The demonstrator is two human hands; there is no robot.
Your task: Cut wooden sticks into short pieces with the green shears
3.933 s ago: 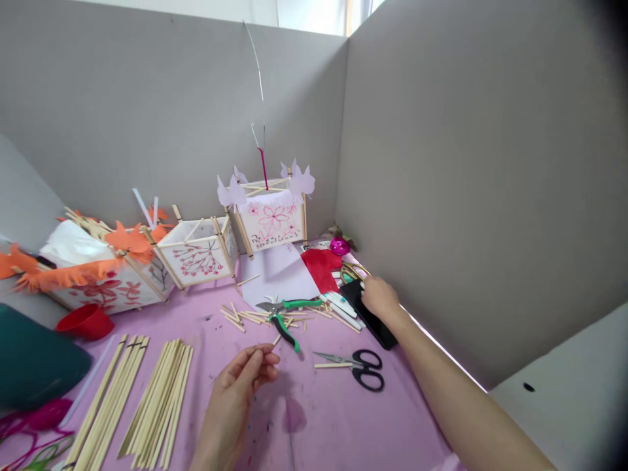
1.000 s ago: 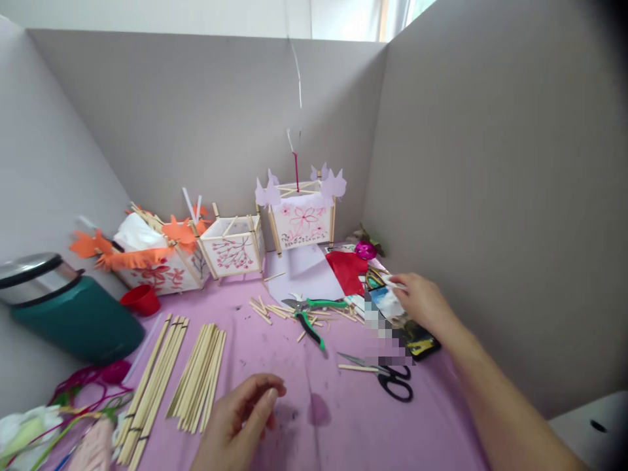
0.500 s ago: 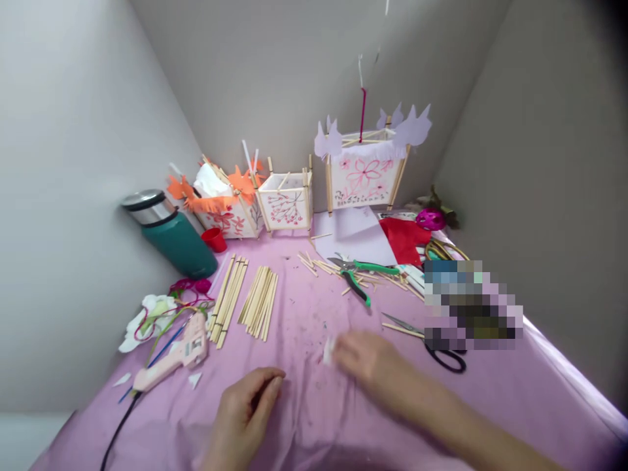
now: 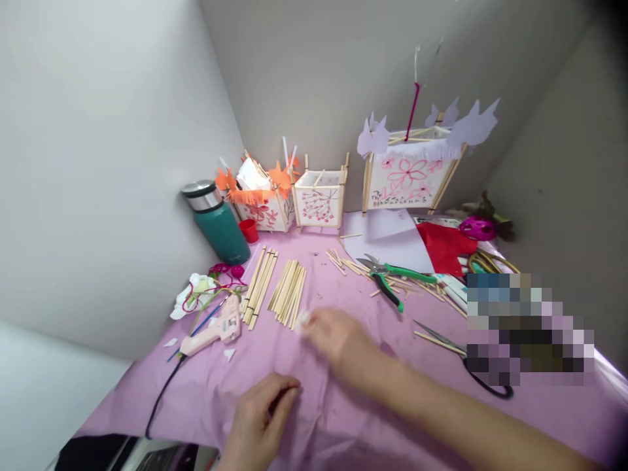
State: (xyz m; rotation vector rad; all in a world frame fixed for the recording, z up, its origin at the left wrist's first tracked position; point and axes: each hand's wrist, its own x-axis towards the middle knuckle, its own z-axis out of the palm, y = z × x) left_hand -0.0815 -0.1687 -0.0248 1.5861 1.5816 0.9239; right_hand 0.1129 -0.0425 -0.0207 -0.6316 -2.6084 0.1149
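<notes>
My left hand (image 4: pixel 262 418) rests near the front edge of the pink cloth (image 4: pixel 343 405), fingers curled in a pinch; whether anything is in them I cannot make out. My right hand (image 4: pixel 338 340) reaches leftward across the middle of the cloth, blurred by motion, with a small white scrap (image 4: pixel 303 318) at its fingertips, close to the bundles of bamboo sticks (image 4: pixel 289 293). A pink glue gun (image 4: pixel 212 332) lies to the left of the sticks.
Green-handled cutters (image 4: pixel 392 280) and black scissors (image 4: pixel 471 366) lie to the right. Three paper lanterns (image 4: pixel 318 199) stand at the back by grey partition walls. A green flask (image 4: pixel 218 222), a red cup (image 4: pixel 248 230), red paper (image 4: pixel 444 245) and a blurred patch (image 4: pixel 524 327) are also there.
My right hand left the phone at the right and swept left across the cloth to the bamboo sticks. The view swung left and down, bringing the glue gun and flask into sight.
</notes>
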